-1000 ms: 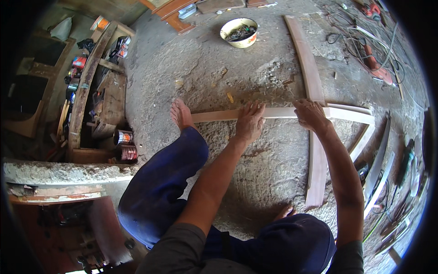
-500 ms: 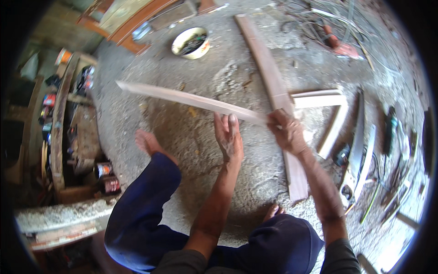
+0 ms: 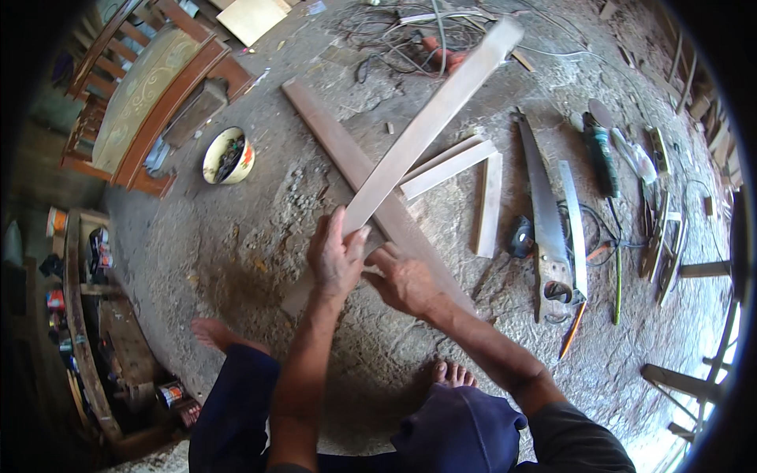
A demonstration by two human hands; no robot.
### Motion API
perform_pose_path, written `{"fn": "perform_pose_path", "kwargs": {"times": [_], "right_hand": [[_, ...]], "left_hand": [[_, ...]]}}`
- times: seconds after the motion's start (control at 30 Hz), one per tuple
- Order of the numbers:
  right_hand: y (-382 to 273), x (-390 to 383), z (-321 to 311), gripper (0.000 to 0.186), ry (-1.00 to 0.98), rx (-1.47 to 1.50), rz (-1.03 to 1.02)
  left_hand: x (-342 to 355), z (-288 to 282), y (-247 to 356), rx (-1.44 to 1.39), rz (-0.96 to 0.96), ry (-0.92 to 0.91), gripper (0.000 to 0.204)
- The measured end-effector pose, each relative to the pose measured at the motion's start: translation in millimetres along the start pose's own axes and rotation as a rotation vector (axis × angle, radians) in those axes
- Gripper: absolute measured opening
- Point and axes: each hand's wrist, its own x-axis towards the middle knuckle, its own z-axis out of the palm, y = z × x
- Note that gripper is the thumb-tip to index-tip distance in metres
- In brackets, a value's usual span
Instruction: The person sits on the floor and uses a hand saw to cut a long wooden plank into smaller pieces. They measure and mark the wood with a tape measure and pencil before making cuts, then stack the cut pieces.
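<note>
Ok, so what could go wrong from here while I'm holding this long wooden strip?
The long, flat, light-brown wooden strip slants up from your bare left hand, so its far end might knock the orange-red power tool if it swings down. If your grip slips, it could mark the flat brown wooden plank lying below. The long metal handsaw with a toothed blade lies uncovered to your right; reaching there barehanded may risk a cut.

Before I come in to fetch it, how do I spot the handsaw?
Start at the long plank held aslant in the left hand; look right, past the short pale pieces. The handsaw lies there, beside a slim pale strip. Unlike that strip, it has a tapering blade and a broad handle with a hole.
</note>
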Motion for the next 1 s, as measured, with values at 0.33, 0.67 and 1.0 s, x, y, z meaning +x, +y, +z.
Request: {"fn": "perform_pose_path", "kwargs": {"times": [0.33, 0.67, 1.0], "right_hand": [[89, 44, -82, 0.047, 0.001, -0.678, -0.289], [140, 77, -109, 0.052, -0.471, -0.496, -0.211], [139, 89, -106, 0.038, -0.503, -0.635, -0.388]], "left_hand": [[-29, -28, -96, 0.214, 0.043, -0.387, 0.049], [-43, -20, -121, 0.16, -0.02, -0.541, 0.048], [-48, -11, -136, 0.086, -0.019, -0.524, 0.054]]}}
